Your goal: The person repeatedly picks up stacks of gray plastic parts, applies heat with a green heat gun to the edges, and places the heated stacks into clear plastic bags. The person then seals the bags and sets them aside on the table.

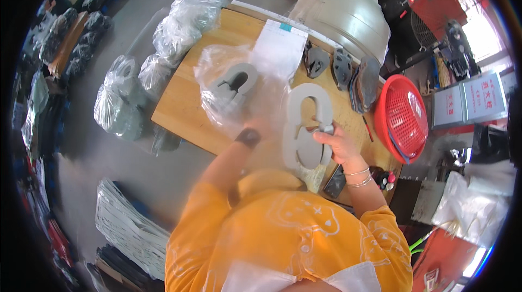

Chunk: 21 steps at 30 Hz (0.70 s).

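Note:
My right hand (340,142) grips a flat grey foam piece (294,112) by its right edge, thumb on top. The piece has a long rounded outline with a cut-out opening at its far end and curved slits around an oval part at the near end. My left hand (270,121) reaches over the table beside the foam piece; it is smeared and pale, so its fingers do not show. To its upper left, a clear plastic bag (215,66) lies on the wooden table (182,104). A second grey foam piece (237,81) is in or on that bag.
A white sheet (279,47) lies at the table's far side, near grey-and-black shaped pieces (343,68). A red plastic basket (402,121) stands at the right edge, a phone (334,181) near my right wrist. Filled clear bags (117,102) sit left of the table; stacked sheets (128,227) lie lower left.

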Each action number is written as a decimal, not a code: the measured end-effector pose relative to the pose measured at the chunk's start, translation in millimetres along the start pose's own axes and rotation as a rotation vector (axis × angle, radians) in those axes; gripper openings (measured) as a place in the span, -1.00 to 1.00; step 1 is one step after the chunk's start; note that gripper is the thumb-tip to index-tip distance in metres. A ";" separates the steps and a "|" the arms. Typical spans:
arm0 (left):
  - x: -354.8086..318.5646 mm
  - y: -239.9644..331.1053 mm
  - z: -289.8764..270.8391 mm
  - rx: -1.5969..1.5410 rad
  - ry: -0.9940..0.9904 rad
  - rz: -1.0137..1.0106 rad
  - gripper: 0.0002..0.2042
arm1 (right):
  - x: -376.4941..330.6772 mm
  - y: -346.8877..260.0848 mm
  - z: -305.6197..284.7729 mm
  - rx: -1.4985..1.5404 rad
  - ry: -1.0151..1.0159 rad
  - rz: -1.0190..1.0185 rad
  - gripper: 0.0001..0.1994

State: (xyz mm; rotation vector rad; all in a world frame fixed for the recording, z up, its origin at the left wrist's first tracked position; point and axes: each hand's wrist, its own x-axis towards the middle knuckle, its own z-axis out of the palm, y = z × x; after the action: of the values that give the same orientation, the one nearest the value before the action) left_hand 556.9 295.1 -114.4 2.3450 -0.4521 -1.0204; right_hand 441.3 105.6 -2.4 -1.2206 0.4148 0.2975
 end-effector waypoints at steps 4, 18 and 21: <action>-1.5 -11.0 22.9 -0.008 -0.241 0.094 -0.38 | 53.3 0.6 12.8 -0.085 -0.294 0.152 -0.50; -9.7 -80.0 67.8 -1.144 0.203 -0.078 -0.34 | 201.9 -30.5 -39.7 -1.336 -0.947 0.339 -0.34; -3.1 -75.7 86.5 -1.728 0.451 0.126 -0.37 | 220.0 -30.7 20.5 -1.656 -1.359 0.152 -0.32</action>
State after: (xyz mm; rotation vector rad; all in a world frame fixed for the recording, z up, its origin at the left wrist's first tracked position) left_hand 496.8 327.6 -206.9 0.8484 0.3861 -0.3701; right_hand 653.0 115.1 -72.0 -2.1290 -1.2047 1.6668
